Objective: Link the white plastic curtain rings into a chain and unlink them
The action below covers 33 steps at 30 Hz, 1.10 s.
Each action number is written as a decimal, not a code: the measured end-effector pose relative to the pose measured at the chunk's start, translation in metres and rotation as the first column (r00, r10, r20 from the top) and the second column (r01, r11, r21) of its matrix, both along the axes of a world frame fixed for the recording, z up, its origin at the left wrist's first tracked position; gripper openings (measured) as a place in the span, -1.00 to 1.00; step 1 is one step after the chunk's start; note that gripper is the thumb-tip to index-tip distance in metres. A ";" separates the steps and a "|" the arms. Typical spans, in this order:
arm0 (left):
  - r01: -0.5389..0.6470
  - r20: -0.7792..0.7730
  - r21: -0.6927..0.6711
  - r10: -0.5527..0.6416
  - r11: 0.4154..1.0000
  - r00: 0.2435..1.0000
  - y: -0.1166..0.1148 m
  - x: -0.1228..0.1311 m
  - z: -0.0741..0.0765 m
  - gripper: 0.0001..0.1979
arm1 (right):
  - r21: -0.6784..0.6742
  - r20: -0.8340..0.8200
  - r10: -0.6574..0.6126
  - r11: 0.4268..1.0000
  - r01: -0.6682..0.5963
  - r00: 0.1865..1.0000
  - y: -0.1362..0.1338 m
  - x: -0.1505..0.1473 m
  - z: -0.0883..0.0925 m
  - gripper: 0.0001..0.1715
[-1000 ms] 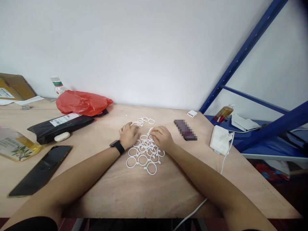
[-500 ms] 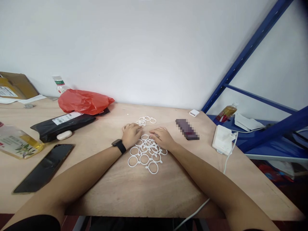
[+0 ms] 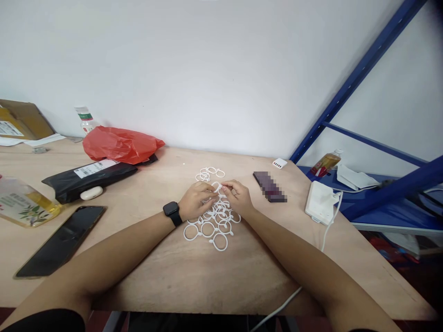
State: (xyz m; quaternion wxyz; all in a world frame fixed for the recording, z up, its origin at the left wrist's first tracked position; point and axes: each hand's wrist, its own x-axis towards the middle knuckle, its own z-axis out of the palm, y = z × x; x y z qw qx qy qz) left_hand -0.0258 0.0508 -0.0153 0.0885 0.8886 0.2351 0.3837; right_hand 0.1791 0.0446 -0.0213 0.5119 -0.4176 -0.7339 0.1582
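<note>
Many thin white plastic rings, each with a small tab, lie in an overlapping pile [image 3: 208, 229] below my hands. One white ring [image 3: 217, 186] is raised at the pile's far side. My right hand [image 3: 238, 197] pinches its right edge between thumb and forefinger. From the other side, my left hand [image 3: 196, 201], wearing a black watch [image 3: 170, 209], has curled fingers at the same ring's left edge; its thumb sits lower, over the pile. The exact left grip is partly hidden. Beyond the hands lies a smaller group of white rings [image 3: 211, 171].
On the left are a phone [image 3: 60, 242], an oil-coloured bottle [image 3: 26, 203], a white earbud case [image 3: 92, 192], a black parcel [image 3: 93, 177] and a red bag [image 3: 121, 144]. To the right lie a dark pixelated object [image 3: 270, 186], a white power strip [image 3: 320, 203] and a blue rack [image 3: 346, 83].
Both hands have come closer together above the pile. A white ring is now lifted between their fingertips. The small far group has stayed in place.
</note>
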 end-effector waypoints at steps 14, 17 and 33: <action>-0.111 0.086 0.006 0.110 0.994 0.990 0.001 -0.002 -0.006 -0.88 | 0.222 0.126 0.090 0.968 -0.116 0.988 -0.003 -0.008 -0.001 -0.90; -0.166 0.119 -0.005 0.166 0.986 0.979 0.002 -0.003 -0.008 -0.83 | 0.261 0.137 0.133 0.951 -0.165 0.982 -0.006 -0.010 -0.001 -0.87; -0.149 0.113 0.017 0.146 0.989 0.983 -0.003 -0.002 -0.003 -0.81 | 0.257 0.157 0.120 0.953 -0.158 0.980 -0.011 -0.015 0.004 -0.84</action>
